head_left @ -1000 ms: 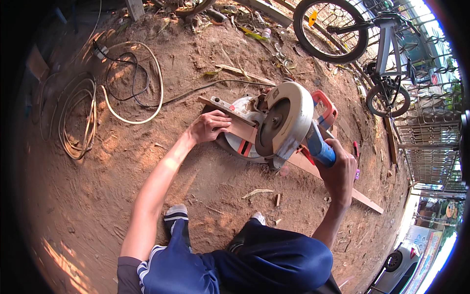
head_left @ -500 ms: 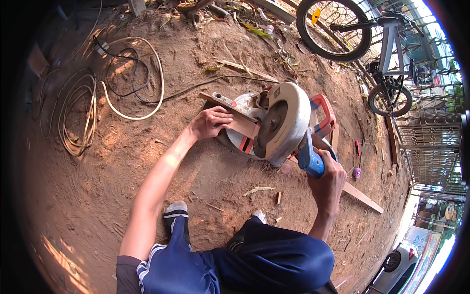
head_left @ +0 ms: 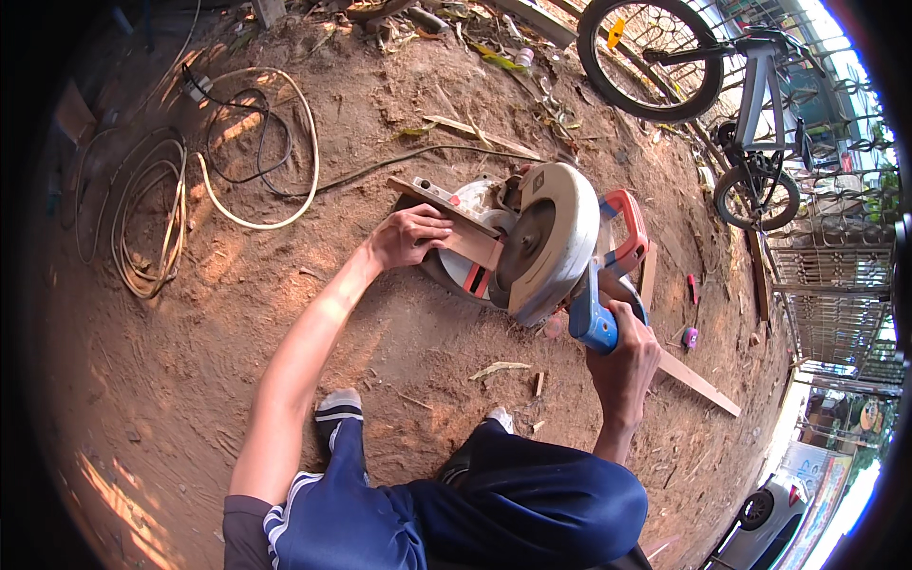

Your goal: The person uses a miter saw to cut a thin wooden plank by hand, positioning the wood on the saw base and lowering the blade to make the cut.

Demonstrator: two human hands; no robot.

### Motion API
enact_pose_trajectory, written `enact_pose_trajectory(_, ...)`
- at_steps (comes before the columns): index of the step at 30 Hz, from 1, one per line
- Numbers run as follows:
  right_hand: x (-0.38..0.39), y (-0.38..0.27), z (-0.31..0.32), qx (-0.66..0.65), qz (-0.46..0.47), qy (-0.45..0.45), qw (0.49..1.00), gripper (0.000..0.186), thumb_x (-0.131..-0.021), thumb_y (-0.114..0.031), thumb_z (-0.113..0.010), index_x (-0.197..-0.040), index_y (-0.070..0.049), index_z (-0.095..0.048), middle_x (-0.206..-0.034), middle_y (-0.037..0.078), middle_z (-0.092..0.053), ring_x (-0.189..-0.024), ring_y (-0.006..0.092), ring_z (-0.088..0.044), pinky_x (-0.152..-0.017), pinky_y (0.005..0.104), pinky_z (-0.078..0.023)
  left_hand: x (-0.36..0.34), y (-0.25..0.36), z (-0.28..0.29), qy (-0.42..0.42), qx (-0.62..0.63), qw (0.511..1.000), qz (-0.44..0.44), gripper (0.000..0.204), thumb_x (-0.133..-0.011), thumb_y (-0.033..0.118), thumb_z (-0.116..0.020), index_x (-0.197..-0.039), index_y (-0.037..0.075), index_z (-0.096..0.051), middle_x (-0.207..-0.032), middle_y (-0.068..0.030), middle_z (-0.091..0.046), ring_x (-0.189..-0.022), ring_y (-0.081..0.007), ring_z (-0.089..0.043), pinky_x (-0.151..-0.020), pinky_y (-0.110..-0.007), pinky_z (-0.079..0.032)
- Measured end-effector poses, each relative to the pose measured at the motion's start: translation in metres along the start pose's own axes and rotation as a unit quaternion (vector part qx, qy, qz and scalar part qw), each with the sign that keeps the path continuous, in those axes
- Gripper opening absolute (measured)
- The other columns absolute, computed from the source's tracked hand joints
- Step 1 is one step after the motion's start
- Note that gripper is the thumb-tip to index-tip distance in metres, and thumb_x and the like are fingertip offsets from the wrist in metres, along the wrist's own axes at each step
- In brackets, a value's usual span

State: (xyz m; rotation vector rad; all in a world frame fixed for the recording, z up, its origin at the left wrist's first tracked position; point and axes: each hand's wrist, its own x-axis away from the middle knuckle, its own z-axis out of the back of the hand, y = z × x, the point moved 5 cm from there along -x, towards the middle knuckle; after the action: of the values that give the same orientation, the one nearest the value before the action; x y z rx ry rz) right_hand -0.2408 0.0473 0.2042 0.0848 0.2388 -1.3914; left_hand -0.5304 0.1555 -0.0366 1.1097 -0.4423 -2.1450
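A miter saw with a pale round guard stands on the dirt in front of me. Its blue handle is wrapped by my right hand, fingers closed around it. My left hand presses a wooden board against the saw's fence, fingers closed over the board's edge. The board lies across the saw base, and its right end runs under the guard, where the blade and cut line are hidden. A red carrying handle rises behind the blue one.
A power cord runs left to coiled cables. Right of the saw lie a long wood strip, a purple tape measure and a red tool. A bicycle stands by the metal fence. Offcuts lie near my feet.
My right hand and the saw's blue handle have moved slightly left and toward me, and the saw head has tipped a little the same way. My left hand stays on the board.
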Motion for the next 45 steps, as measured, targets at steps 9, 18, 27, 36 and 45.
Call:
enact_pose_trajectory(9, 0.009, -0.006, -0.006, -0.005, 0.014, 0.025, 1.000, 0.033, -0.074, -0.002, -0.076, -0.105, -0.009, -0.066, -0.089, 0.010, -0.071, -0.084, 0.0302, -0.070, -0.079, 0.0426, -0.051, 0.002, 0.003, -0.001, -0.020, -0.031, 0.999, -0.009, 0.016, -0.086, 0.014, -0.080, -0.099, 0.005, -0.081, -0.112, -0.0084, -0.079, -0.108, -0.0255, -0.072, -0.096, -0.034, -0.061)
enact_pose_trajectory(18, 0.019, -0.006, -0.018, -0.004, 0.016, 0.041, 0.999, 0.025, -0.079, -0.006, -0.075, -0.102, -0.009, -0.065, -0.087, 0.009, -0.070, -0.078, 0.0285, -0.068, -0.075, 0.0404, -0.049, 0.000, 0.004, -0.003, -0.021, -0.052, 0.998, -0.020, 0.016, -0.087, 0.013, -0.079, -0.100, 0.003, -0.081, -0.113, -0.0088, -0.079, -0.108, -0.0253, -0.072, -0.095, -0.034, -0.061)
enact_pose_trajectory(27, 0.027, -0.010, -0.026, -0.008, 0.014, 0.059, 0.998, 0.028, -0.075, -0.007, -0.075, -0.101, -0.008, -0.067, -0.084, 0.008, -0.070, -0.075, 0.0269, -0.067, -0.075, 0.0387, -0.048, -0.001, 0.005, -0.002, -0.015, -0.038, 0.999, -0.016, 0.017, -0.084, 0.010, -0.082, -0.098, 0.003, -0.080, -0.111, -0.0087, -0.079, -0.107, -0.0263, -0.072, -0.093, -0.034, -0.062)
enact_pose_trajectory(36, 0.033, -0.010, -0.033, -0.004, 0.002, 0.060, 0.998, 0.032, -0.070, -0.007, -0.078, -0.100, -0.009, -0.068, -0.080, 0.008, -0.068, -0.074, 0.0279, -0.066, -0.075, 0.0399, -0.049, -0.001, 0.005, -0.001, -0.009, -0.025, 1.000, -0.005, 0.016, -0.083, 0.009, -0.081, -0.098, 0.003, -0.080, -0.110, -0.0080, -0.079, -0.104, -0.0252, -0.073, -0.091, -0.033, -0.063)
enact_pose_trajectory(45, 0.039, -0.012, -0.041, -0.003, -0.002, 0.066, 0.998, 0.032, -0.070, -0.006, -0.077, -0.100, -0.009, -0.067, -0.080, 0.008, -0.067, -0.076, 0.0280, -0.067, -0.076, 0.0400, -0.049, -0.001, 0.004, -0.002, -0.022, -0.031, 0.999, -0.008, 0.017, -0.083, 0.011, -0.083, -0.098, 0.003, -0.081, -0.110, -0.0089, -0.079, -0.106, -0.0258, -0.072, -0.093, -0.034, -0.062)
